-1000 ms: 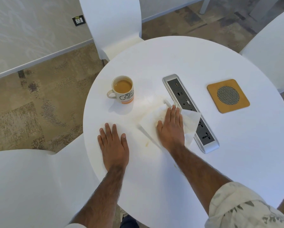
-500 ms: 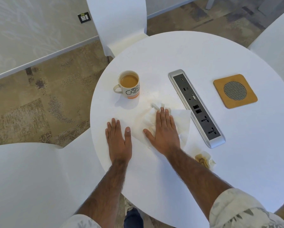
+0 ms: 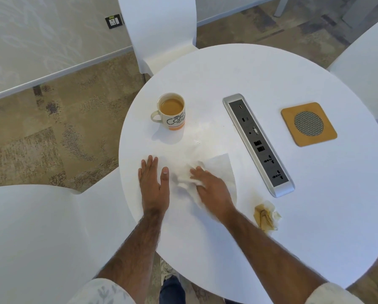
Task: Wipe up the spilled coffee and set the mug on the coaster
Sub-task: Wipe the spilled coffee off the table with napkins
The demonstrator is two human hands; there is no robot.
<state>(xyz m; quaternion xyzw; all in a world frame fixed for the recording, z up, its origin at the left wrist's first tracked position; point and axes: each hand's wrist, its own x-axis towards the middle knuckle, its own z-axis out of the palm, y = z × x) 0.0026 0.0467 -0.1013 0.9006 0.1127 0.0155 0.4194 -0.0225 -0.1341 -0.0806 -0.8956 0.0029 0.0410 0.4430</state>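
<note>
Mug (image 3: 172, 111), cream ceramic w/ black lettering, sits left of the grey power strip (image 3: 258, 144), nearly full: heavy, sloshy, so take the handle. Right hand (image 3: 212, 189) scrunches thin white tissue (image 3: 207, 174), prob. damp; left hand (image 3: 154, 183) flat, empty.

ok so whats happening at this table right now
A person is wiping spilled coffee off a round white table. The right hand presses a white paper towel onto the tabletop, its fingers bunching the towel's left side. The left hand lies flat on the table beside it. A coffee-stained crumpled tissue sits near the front edge. The mug, holding coffee, stands on the bare table, not yet on the coaster beyond the power strip.
</note>
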